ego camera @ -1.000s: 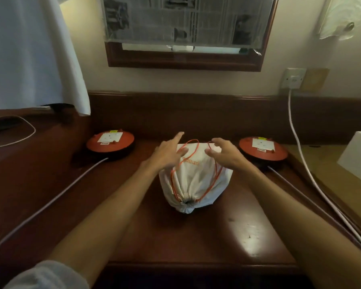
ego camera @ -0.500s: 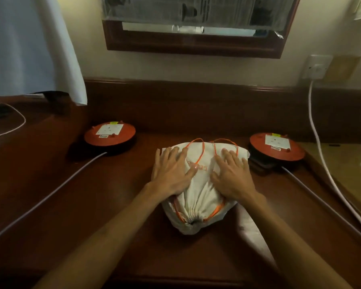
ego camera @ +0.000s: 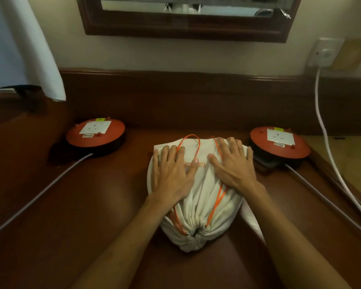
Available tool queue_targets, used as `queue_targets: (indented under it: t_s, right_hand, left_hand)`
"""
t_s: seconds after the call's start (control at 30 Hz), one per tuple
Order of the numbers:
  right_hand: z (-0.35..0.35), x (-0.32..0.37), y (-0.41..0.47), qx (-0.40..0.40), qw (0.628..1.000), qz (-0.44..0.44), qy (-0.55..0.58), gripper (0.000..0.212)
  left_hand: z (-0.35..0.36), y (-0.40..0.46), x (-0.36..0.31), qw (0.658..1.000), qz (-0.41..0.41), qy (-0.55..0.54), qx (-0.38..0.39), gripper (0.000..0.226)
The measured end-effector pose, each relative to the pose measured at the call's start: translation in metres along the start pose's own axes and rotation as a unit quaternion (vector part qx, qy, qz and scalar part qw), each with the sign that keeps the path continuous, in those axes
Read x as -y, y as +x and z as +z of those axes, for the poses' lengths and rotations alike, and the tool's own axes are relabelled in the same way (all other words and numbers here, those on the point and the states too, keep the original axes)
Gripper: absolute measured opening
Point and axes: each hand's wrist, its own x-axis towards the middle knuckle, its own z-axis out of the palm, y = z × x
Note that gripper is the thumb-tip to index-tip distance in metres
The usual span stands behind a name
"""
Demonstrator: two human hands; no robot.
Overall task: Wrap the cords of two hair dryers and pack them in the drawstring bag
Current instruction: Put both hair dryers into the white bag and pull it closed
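Note:
A bulging white drawstring bag [ego camera: 200, 207] with orange cords [ego camera: 216, 202] lies in the middle of the dark wooden desk [ego camera: 92, 226]. Its mouth is cinched tight and faces me. My left hand [ego camera: 172, 173] rests flat on the bag's left side, fingers spread. On the bag's right side lies my right hand [ego camera: 231, 165], also flat with fingers apart. Neither hand grips anything. The hair dryers are not visible; whatever fills the bag is hidden.
Two round red extension reels sit at the back of the desk, one left [ego camera: 95, 135] and one right [ego camera: 279, 142], each trailing a grey cable toward me. A white cable [ego camera: 325, 132] hangs from a wall socket [ego camera: 323, 52] on the right. A framed mirror [ego camera: 186, 17] hangs above.
Both hands dropped from above the bag's cord loops onto the bag and now lie flat on it. The camera has moved closer and tilted down.

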Motion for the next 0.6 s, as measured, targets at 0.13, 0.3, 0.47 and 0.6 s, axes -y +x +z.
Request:
queue_targets:
  t_s: [0.13, 0.3, 0.47, 0.6]
  right_hand:
    - [-0.007, -0.001, 0.009, 0.046, 0.999, -0.006, 0.011, 0.074]
    - [-0.028, -0.002, -0.035, -0.098, 0.988, -0.018, 0.121, 0.076]
    - [-0.003, 0.007, -0.084, 0.018, 0.971, 0.046, 0.233, 0.076]
    - [0.017, 0.014, -0.065, 0.041, 0.967, 0.023, 0.251, 0.079]
  left_hand:
    - [-0.005, 0.004, -0.005, 0.998, -0.009, -0.055, 0.014, 0.067]
    - [-0.039, -0.013, 0.010, 0.973, -0.014, -0.229, -0.013, 0.063]
    - [-0.033, -0.050, 0.019, 0.985, 0.017, -0.149, 0.083, 0.064]
    - [-0.012, -0.034, 0.026, 0.990, 0.025, -0.107, 0.083, 0.067]
